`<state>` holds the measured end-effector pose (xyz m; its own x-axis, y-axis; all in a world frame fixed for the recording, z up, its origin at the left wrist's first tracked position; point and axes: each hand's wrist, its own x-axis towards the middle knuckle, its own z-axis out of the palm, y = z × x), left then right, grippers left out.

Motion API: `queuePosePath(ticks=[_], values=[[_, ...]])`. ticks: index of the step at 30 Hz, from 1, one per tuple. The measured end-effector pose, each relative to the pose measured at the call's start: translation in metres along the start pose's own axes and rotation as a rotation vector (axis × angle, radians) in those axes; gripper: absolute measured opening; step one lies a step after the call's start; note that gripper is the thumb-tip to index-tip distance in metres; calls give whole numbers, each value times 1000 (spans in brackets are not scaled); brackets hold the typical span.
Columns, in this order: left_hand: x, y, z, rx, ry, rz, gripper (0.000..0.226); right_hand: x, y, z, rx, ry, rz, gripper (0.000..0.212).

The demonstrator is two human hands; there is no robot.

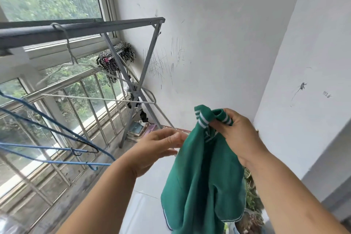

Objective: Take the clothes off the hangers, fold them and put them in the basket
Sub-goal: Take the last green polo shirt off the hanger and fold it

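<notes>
just right hand [235, 135] gripping green shirt [203, 182] collar, left hand [157, 148] beside

Our green, white-trimmed shirt [203, 186] hangs limp from our right hand [237, 135]; bare blue hangers [47, 147] hang left of our left hand [157, 148].
</notes>
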<state>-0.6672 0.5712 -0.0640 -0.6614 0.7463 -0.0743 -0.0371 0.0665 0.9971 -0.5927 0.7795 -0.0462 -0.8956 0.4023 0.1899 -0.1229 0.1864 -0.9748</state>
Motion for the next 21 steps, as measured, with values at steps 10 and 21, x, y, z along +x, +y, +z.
queuePosePath(ticks=[10,21], values=[[11,2,44,100,228,158,8,-3,16,11,811,-28,428,58],[18,9,70,162,287,231,15,-4,22,3,903,-71,471,48]])
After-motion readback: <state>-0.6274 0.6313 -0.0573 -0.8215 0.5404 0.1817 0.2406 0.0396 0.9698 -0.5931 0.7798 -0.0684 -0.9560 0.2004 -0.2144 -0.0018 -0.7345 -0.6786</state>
